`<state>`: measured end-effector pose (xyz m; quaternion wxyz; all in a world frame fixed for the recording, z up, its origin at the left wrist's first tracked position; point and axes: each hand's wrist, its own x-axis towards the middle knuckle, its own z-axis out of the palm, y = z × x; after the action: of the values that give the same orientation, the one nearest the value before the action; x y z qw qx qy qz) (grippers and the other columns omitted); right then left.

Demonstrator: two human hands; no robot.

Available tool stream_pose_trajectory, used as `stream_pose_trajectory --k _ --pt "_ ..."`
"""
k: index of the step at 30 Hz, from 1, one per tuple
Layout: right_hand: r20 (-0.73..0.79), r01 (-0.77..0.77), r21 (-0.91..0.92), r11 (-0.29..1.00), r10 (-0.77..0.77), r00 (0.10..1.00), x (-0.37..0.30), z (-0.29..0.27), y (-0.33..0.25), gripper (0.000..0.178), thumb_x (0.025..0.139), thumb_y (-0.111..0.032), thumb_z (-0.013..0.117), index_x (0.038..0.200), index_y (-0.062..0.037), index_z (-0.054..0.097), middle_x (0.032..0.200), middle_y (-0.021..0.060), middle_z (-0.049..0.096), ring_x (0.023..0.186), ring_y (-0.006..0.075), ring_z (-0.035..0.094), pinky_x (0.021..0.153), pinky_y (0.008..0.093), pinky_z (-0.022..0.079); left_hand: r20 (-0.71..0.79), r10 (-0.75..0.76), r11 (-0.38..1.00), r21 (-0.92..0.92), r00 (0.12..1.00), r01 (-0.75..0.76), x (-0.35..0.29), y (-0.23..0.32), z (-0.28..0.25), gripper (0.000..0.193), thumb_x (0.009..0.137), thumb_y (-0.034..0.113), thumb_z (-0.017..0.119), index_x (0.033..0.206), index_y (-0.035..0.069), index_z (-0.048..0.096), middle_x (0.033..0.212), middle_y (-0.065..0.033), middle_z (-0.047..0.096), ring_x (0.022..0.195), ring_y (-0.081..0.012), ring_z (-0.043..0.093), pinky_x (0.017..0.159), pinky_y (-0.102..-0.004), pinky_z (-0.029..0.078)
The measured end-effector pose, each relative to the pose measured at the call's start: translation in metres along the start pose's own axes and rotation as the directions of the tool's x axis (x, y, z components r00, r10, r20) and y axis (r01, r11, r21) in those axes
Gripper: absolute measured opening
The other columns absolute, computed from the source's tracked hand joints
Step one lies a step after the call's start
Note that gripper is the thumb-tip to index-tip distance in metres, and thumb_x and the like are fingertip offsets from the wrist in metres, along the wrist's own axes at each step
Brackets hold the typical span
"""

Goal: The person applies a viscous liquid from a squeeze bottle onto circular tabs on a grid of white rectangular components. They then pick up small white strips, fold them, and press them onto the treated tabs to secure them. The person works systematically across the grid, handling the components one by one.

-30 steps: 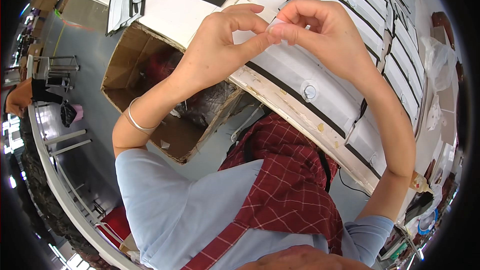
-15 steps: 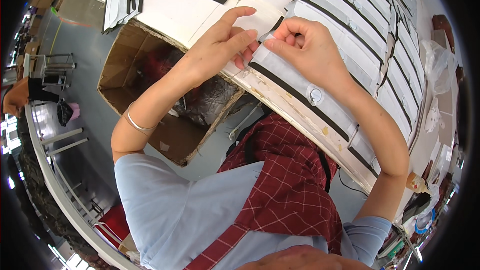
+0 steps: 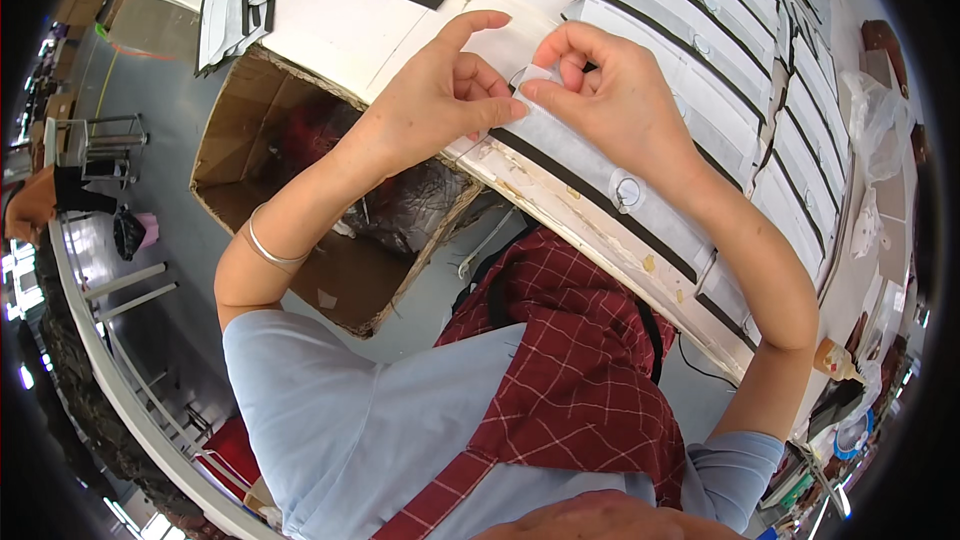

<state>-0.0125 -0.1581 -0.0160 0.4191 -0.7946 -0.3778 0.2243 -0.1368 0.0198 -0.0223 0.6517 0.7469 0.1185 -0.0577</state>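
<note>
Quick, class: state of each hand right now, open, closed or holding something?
Left hand: partly curled; whether it grips anything cannot be told.
Right hand: closed, pinching a thin white piece at the fingertips.

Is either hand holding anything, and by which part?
The right hand appears to pinch a thin white piece near its edge. Whether the left hand holds anything can't be told.

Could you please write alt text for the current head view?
A right hand pinches thin white material at one end of a black-edged white panel, left hand close by; similar panels lie in rows on the white table.
</note>
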Motion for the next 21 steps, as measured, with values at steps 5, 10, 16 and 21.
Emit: stream_pose_trajectory --k 5,10,16,21 --pt "-0.019 0.349 -0.229 0.909 -0.363 0.932 -0.006 -0.009 0.007 0.017 0.086 -0.01 0.071 0.102 -0.0082 0.067 0.079 0.0064 0.059 0.062 0.0224 0.06 0.056 0.0373 0.047 0.023 0.006 0.999 0.032 1.0 -0.006 0.003 0.001 0.001 0.076 0.089 0.009 0.078 0.152 0.005 0.035 0.093 -0.0028 0.066 0.077 -0.0071 0.06 0.068 -0.0224 0.049" --pt "0.19 0.535 -0.561 0.632 -0.531 0.826 -0.012 -0.017 0.012 0.018 0.081 -0.003 0.067 0.099 -0.0079 0.064 0.093 0.0057 0.06 0.073 0.0212 0.067 0.056 0.0359 0.053 0.005 -0.065 0.989 -0.133 0.998 0.066 0.014 0.003 -0.001 0.066 0.095 0.012 0.07 0.152 0.006 0.037 0.105 -0.007 0.067 0.084 -0.0096 0.06 0.075 -0.0251 0.052" --pt "0.281 0.558 -0.689 0.462 -0.54 0.794 -0.019 -0.015 0.004 0.017 0.079 -0.003 0.066 0.094 -0.0064 0.06 0.092 0.0057 0.053 0.075 0.0182 0.067 0.055 0.0327 0.054 -0.001 -0.172 0.961 -0.218 0.985 0.167 0.022 0.012 -0.005 0.056 0.1 0.019 0.063 0.15 0.007 0.041 0.108 -0.0073 0.066 0.087 -0.0116 0.06 0.079 -0.0266 0.054" --pt "0.214 0.51 -0.564 0.65 -0.481 0.85 -0.026 -0.034 0.003 0.029 0.082 0.0 0.062 0.11 -0.0059 0.064 0.101 0.0067 0.06 0.077 0.025 0.068 0.06 0.0376 0.055 0.011 -0.113 0.993 -0.03 0.994 0.113 0.026 0.01 -0.002 0.065 0.093 0.012 0.073 0.15 0.008 0.042 0.096 -0.0015 0.064 0.083 -0.0094 0.059 0.073 -0.0246 0.051"
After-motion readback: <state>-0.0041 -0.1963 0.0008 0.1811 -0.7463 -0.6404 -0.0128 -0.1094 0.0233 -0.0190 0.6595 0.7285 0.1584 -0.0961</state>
